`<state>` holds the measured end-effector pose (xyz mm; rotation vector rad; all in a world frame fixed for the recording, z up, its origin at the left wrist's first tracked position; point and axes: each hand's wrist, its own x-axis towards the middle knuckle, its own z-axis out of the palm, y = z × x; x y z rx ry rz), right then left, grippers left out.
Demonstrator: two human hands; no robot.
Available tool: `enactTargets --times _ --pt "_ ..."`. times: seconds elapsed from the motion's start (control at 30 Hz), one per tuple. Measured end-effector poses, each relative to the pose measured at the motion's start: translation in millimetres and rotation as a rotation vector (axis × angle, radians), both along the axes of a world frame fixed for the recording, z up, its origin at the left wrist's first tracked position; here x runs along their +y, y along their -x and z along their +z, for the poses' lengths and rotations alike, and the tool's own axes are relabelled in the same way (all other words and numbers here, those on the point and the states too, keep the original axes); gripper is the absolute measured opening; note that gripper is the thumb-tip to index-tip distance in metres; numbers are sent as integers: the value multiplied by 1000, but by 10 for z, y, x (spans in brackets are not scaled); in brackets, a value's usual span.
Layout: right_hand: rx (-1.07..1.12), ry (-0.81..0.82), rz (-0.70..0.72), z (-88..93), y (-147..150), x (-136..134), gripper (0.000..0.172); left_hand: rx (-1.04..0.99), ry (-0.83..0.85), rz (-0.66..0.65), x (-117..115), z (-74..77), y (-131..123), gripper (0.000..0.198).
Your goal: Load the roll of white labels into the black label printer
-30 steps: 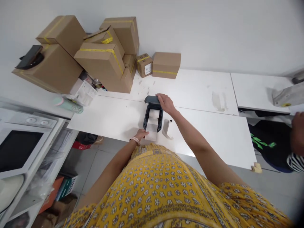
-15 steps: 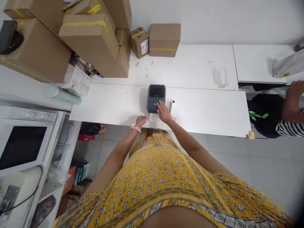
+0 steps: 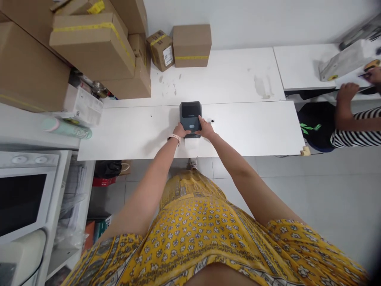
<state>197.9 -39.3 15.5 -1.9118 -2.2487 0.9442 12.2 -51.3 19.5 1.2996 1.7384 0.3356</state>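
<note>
A dark grey label printer (image 3: 190,110) stands on the white table, its front towards me. My left hand (image 3: 179,130) grips its near left side, the thumb lying on the front part of the top. On the opposite side, my right hand (image 3: 206,129) holds the near right edge, with its thumb also pointing inward over the front. White paper (image 3: 191,143) lies at the printer's front, between my wrists. Just right of my right hand is a small white roll (image 3: 212,121) with a dark core, partly hidden by the hand.
Cardboard boxes (image 3: 86,47) are stacked at the back left, with a smaller carton (image 3: 192,43) by the wall. A mint-green bottle (image 3: 68,128) lies near a clear plastic case (image 3: 87,107). A microwave (image 3: 22,198) is at left. At right, another person's striped sleeve (image 3: 354,133) reaches over a neighbouring table.
My left hand has moved up from the table edge to the printer's left side. My right hand has shifted from the printer's top to its right side. The view has turned slightly.
</note>
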Motion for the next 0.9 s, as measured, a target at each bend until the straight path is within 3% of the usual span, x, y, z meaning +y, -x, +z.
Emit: enactTargets --times 0.17,0.4,0.73,0.9 --pt "-98 29 11 88 56 35 121 173 49 -110 30 49 33 81" --pt "-165 44 44 50 91 63 131 246 87 -162 38 94 -14 80" --pt "-169 40 46 141 86 -5 119 226 84 -123 25 -23 -15 93" --pt "-139 45 10 153 70 -49 114 85 12 -10 -299 -113 -7 88"
